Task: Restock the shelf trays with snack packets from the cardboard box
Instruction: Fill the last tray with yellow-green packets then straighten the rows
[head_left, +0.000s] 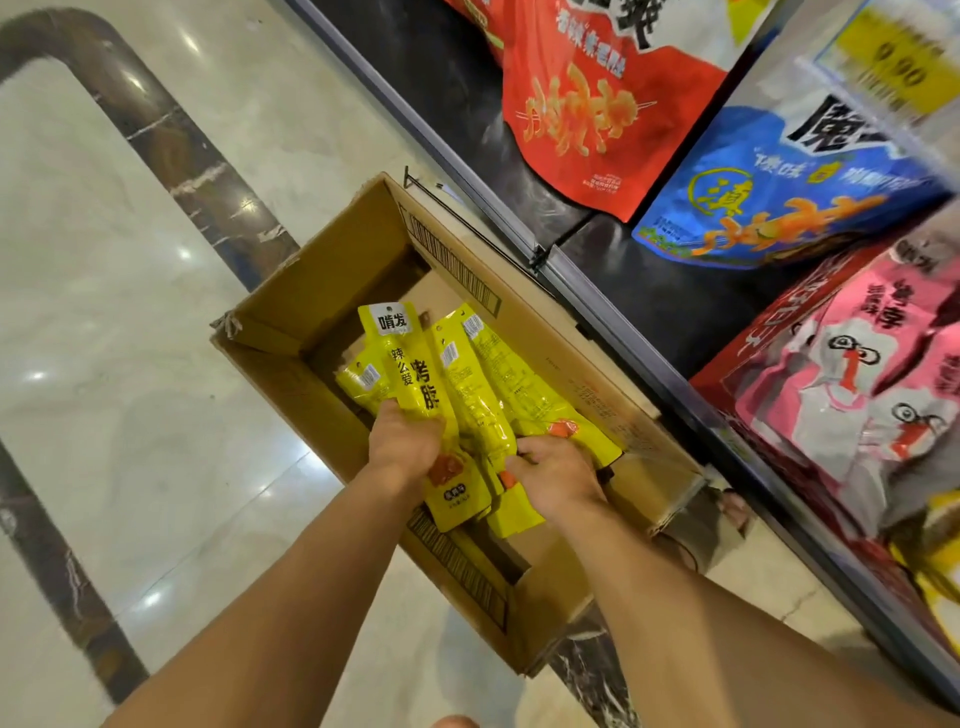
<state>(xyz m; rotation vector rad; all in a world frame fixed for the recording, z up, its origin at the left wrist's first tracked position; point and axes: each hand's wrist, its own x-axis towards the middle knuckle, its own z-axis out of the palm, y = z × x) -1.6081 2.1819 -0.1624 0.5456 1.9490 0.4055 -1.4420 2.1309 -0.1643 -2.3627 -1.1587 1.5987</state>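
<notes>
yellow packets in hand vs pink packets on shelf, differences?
Shape: the yellow packets are long and narrow; the pink packets are wider. Print: yellow packets bear black characters, pink packets a big-eyed cartoon figure. Place: left hand and right hand hold the yellow packets above the cardboard box; the pink packets lie in a red tray. Both are snack packs.

price tag (894, 70) blurred, red pkt (576, 109) top cut off

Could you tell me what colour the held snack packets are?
The snack packets are yellow with black lettering; head view.
</notes>
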